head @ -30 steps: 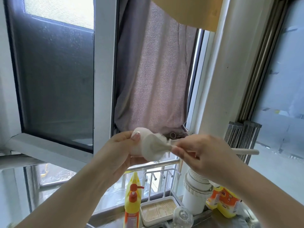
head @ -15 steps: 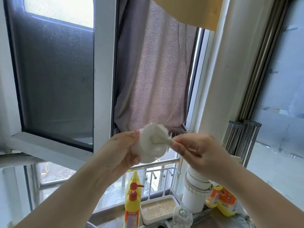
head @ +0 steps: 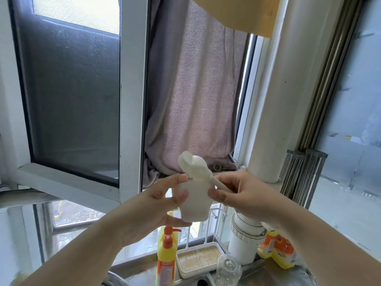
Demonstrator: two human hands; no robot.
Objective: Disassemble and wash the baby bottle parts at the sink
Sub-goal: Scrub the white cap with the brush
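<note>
Bottle part (head: 195, 203), one, white: held by left hand (head: 158, 205); right hand (head: 243, 195) pinches one brush (head: 198, 168). One clear bottle (head: 228, 269) near right.

soap btl (head: 166, 256) left of tray (head: 198, 263), cup (head: 228, 267) right

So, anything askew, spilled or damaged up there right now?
Nothing spilled or broken. The hands, left and right, hold the white bottle part and brush high at the window, well above the sink edge. A clear bottle stands there, apparently upside down.
</note>
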